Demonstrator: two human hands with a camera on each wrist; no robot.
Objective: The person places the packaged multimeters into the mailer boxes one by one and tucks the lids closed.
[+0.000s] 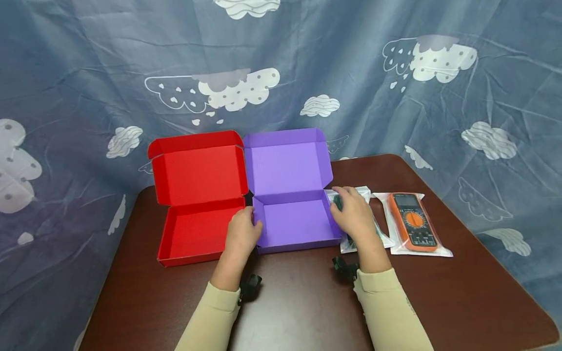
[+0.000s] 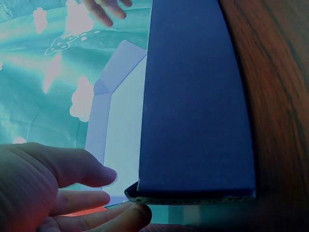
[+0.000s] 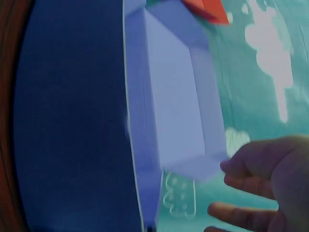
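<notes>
Purple box, qty 1. Lid tipped up on far side, away from both sets of fingers. Sits on table, directly betw. L. and R. fingers; long axis approx. L.–R., i.e. from one set of fingers across to the other. Key relation, as judged: one short end wall per hand, neither hand clearly nearer.

L. hand. At box's L. end, by near corner. Thumb apart from fingers, no firm clamp seen; light contact w/ corner poss., can't confirm.

R. hand. Just beside box's R. end wall. Fingers apart, slack, nothing gripped; contact w/ wall unclear.

Red box, qty 1. Lid also up. Just L. of L. fingers, alongside purple box.

Clear bag, w/ green item inside. Below and just R. of R. fingers, partly hidden by hand; contents n/k.

Multimeter, orange/blk., bagged. Farther R. of R. fingers, well apart; long axis approx. near–far, slight slant.
</notes>
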